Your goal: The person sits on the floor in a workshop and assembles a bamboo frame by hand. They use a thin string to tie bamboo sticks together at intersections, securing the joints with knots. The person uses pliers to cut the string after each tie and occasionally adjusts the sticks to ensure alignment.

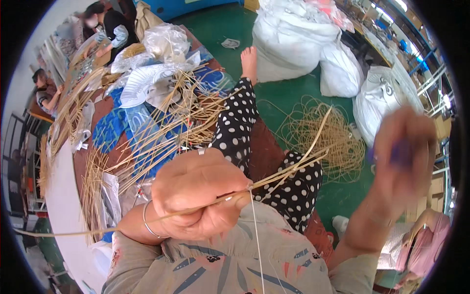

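The left hand [198,193] clenches pale cane strands [287,172] jutting out to its right, likely keeping them bunched where white thread [256,228] hangs; the blurred right hand [416,130], well apart, shows something purple [401,154], grip unclear. Loose canes [161,139] lie beyond the left hand, seemingly within reach.

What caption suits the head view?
Left hand grips thin tan cane-like strips, white thread hanging; right hand blurred.

Straw-tan strands [290,170], white thread [257,234] (trousers [235,117] black, white-dotted)
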Tool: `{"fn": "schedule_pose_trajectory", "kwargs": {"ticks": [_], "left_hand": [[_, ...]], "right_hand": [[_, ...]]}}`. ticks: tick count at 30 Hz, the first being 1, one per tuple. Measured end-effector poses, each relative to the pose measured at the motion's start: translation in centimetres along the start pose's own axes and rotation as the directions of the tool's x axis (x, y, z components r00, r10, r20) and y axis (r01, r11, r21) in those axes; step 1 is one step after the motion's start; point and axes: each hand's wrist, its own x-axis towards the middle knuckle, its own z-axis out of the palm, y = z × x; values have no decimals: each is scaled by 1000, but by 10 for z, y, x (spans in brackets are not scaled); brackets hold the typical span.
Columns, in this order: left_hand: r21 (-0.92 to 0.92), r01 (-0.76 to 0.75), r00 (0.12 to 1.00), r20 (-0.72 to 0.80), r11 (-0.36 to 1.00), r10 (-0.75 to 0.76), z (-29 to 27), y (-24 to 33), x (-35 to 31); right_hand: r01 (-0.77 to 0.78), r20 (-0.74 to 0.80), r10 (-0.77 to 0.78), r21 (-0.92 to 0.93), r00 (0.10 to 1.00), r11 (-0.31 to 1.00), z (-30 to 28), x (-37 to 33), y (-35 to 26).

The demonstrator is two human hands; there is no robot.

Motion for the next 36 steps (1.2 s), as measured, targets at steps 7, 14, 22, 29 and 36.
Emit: {"fn": "schedule_pose_trajectory", "kwargs": {"ticks": [7,14,22,29,36], "left_hand": [[160,99,975,-215,982,-63,-11,-8,-13],[362,150,903,-429,920,22,-45,-33,-36],[366,-80,996,-3,927,87,33,-35,31],[104,-212,977,57,972,207,25,11,36],[171,-257,957,-91,951,275,30,25,20]], "right_hand": [[-317,713,-282,582,642,749,30,-21,-27],[-55,562,-418,640,714,767,16,-20,-49],[-332,195,294,205,936,921,70,-32,24],[-286,71,287,461,955,840,74,-44,-10],[102,32,-98,-409,995,907,73,-30,-20]]}}
